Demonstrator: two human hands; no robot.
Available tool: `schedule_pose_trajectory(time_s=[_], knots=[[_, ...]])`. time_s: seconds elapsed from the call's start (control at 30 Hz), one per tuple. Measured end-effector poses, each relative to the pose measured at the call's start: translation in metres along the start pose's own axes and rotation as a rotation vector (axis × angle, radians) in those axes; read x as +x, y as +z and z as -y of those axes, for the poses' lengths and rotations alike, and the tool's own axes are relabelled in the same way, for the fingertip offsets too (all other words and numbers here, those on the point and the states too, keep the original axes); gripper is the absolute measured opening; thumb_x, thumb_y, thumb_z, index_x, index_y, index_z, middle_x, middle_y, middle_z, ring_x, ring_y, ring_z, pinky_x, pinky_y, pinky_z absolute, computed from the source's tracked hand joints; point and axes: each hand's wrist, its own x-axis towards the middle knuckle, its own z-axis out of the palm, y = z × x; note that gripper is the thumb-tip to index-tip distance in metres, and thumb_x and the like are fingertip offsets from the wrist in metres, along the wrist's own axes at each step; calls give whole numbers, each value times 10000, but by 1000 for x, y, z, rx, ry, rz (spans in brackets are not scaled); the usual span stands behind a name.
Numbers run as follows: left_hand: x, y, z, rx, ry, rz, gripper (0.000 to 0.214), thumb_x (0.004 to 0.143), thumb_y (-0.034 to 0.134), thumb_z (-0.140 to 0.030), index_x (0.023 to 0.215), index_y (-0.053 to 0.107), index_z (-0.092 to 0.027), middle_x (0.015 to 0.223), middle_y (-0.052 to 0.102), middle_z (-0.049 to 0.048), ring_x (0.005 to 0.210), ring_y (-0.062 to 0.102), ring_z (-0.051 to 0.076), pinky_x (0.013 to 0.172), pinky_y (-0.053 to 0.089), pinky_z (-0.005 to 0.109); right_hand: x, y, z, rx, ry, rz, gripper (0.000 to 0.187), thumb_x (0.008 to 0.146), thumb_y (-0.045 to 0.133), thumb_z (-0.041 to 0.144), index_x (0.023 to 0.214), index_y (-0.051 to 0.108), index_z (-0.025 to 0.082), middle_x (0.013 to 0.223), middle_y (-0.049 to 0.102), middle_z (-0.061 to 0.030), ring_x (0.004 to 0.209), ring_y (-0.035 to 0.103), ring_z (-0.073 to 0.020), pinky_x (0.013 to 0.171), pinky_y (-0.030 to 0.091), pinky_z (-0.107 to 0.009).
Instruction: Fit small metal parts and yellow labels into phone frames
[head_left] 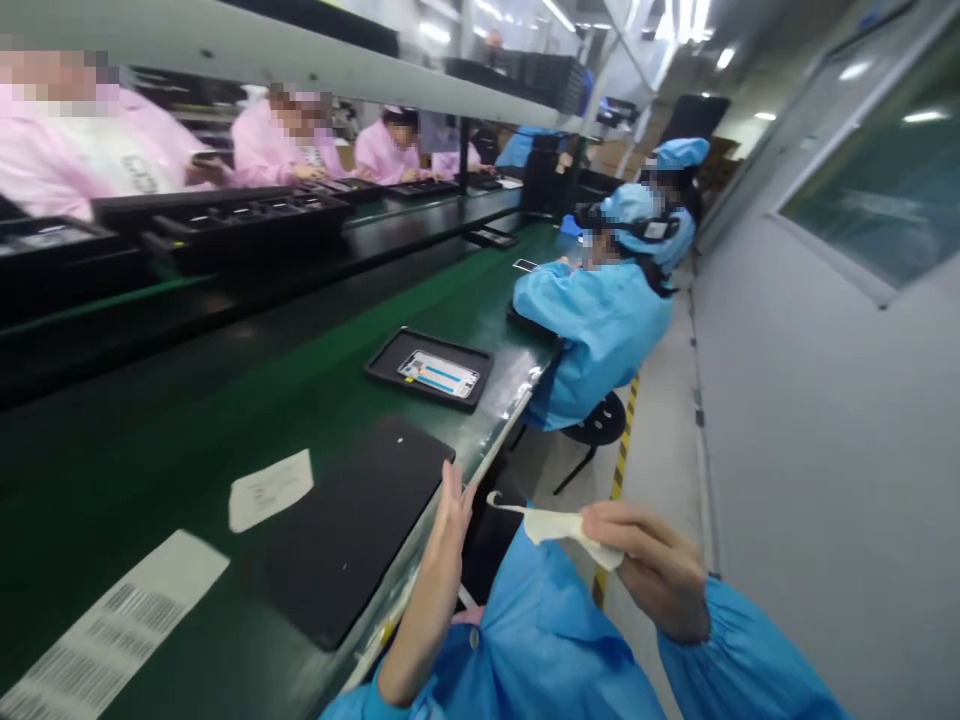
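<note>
My right hand (660,560) is closed on a pale, cream-coloured strip of paper (553,525), held in the air in front of my blue smock. A thin curled end sticks out from the strip towards the left. My left hand (446,525) is seen edge-on with its fingers stretched out, beside the near edge of a black mat (360,530). No object shows in it; whether it touches the mat, I cannot tell. To the left of the mat lie a small printed paper (271,490) and a longer sheet with barcodes (124,630).
Beyond the mat, a black tray (382,362) holds a phone-like part (441,374) on the green bench (330,350). A co-worker in blue (592,310) sits farther along on my side. Across the bench, several people in pink sit behind black bins (247,235).
</note>
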Motion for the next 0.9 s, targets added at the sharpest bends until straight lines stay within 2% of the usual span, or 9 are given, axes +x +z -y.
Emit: schedule_pose_trajectory(time_s=[0.1, 0.2, 0.3, 0.37, 0.43, 0.5, 0.57, 0.67, 0.9], knots=[[2, 14, 12, 173, -21, 88, 621, 929, 514, -582, 1472, 414, -298, 1553, 389, 79, 1390, 433, 283, 1200, 268, 466, -12, -29, -14, -59, 267, -116, 145, 824, 702, 114, 890, 731, 239, 808, 730, -16, 742, 696, -151, 683, 578, -231], [7, 42, 21, 299, -13, 185, 543, 900, 587, -541, 1341, 551, -226, 1458, 503, 127, 1366, 460, 301, 1172, 328, 465, -27, -57, -34, 17, 552, -255, 74, 788, 762, 247, 740, 711, 223, 696, 688, 6, 642, 641, -128, 599, 527, -210], [14, 85, 28, 286, 50, 332, 729, 843, 695, -476, 1467, 380, -269, 1505, 449, 119, 1385, 438, 280, 1165, 348, 420, -42, -70, -49, 230, 843, -299, 220, 754, 779, 372, 683, 676, 191, 673, 661, -3, 632, 617, -133, 579, 505, -220], [21, 114, 33, 232, 36, 395, 944, 777, 765, -462, 1533, 229, -282, 1473, 487, 134, 1303, 532, 287, 1074, 462, 395, -50, -69, -57, 389, 999, -291, 302, 733, 784, 433, 645, 651, 176, 643, 648, -6, 616, 604, -133, 581, 498, -231], [31, 138, 39, 255, -39, 320, 954, 734, 793, -467, 1514, 301, -221, 1258, 661, 148, 1058, 688, 281, 842, 588, 336, -55, -62, -66, 533, 1109, -262, 350, 736, 772, 479, 631, 651, 168, 611, 640, -6, 595, 591, -128, 589, 491, -240], [41, 153, 46, 345, -109, 170, 766, 710, 804, -463, 1350, 542, -132, 961, 753, 118, 799, 725, 242, 639, 584, 269, -59, -54, -77, 636, 1175, -247, 369, 743, 761, 510, 654, 672, 163, 592, 638, -5, 581, 587, -125, 600, 491, -247], [50, 159, 52, 412, -131, 49, 561, 686, 815, -452, 1102, 693, -96, 816, 750, 89, 681, 696, 202, 566, 547, 234, -62, -48, -88, 713, 1207, -228, 368, 757, 750, 519, 702, 698, 159, 603, 652, -9, 582, 598, -125, 613, 501, -251], [59, 154, 54, 454, -121, -62, 417, 678, 815, -443, 899, 725, -100, 741, 732, 61, 606, 651, 162, 518, 508, 211, -63, -39, -104, 849, 1203, -186, 361, 836, 682, 508, 745, 707, 160, 658, 687, -26, 602, 631, -129, 629, 527, -257], [59, 124, 41, 469, -158, -260, 400, 727, 775, -475, 873, 686, -114, 692, 701, 40, 532, 604, 142, 458, 463, 203, -30, -5, -115, 847, 1134, -129, 243, 828, 706, 408, 920, 715, 184, 755, 726, -29, 620, 666, -142, 607, 587, -272]])
